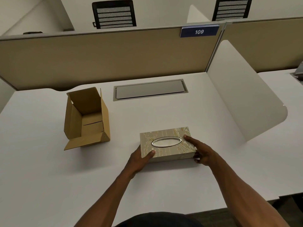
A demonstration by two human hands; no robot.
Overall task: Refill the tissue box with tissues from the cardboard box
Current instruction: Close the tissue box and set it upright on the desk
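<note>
A beige tissue box (165, 150) with a gold leaf pattern and a silver oval opening lies flat on the white desk (41, 169), near the front middle. My left hand (141, 158) grips its left end, thumb on the top. My right hand (199, 152) grips its right end, index finger stretched across the top. Through the oval I see a pale surface, no tissue sticking out. To the left stands the brown cardboard box (85, 118), flaps open; its inside looks empty from here.
A grey cable hatch (150, 90) is set into the desk behind the tissue box. A tan partition (98, 59) with a "109" sign closes the back. A white divider panel (242, 99) stands on the right. Two black chairs show beyond.
</note>
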